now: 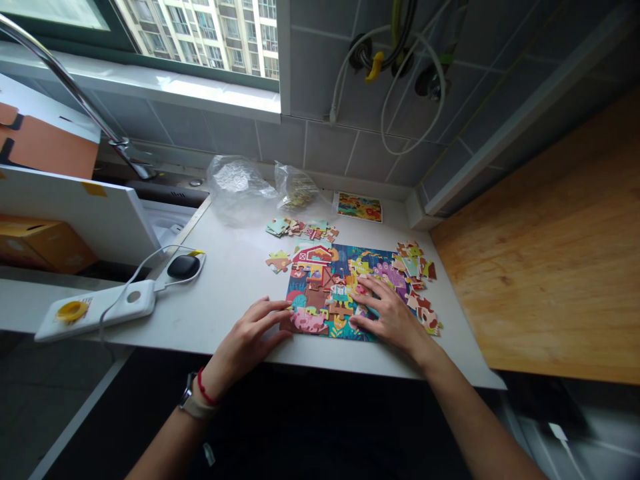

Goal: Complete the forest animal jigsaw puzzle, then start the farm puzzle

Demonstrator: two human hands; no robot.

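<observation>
Fingers [270, 307] of the left hand [250, 333] stand parted from the thumb, gripping nothing visible, their tips at the left edge of the jigsaw puzzle [340, 291]; those of the right hand [393, 319] spread wide over its right half, and I cannot tell what lies beneath the palm. The puzzle rests near the front of the white countertop [230, 267], loose puzzle pieces [301, 229] behind it, near clear plastic bags [240, 187]

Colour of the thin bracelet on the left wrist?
The bracelet is red; seen in the head view.
</observation>
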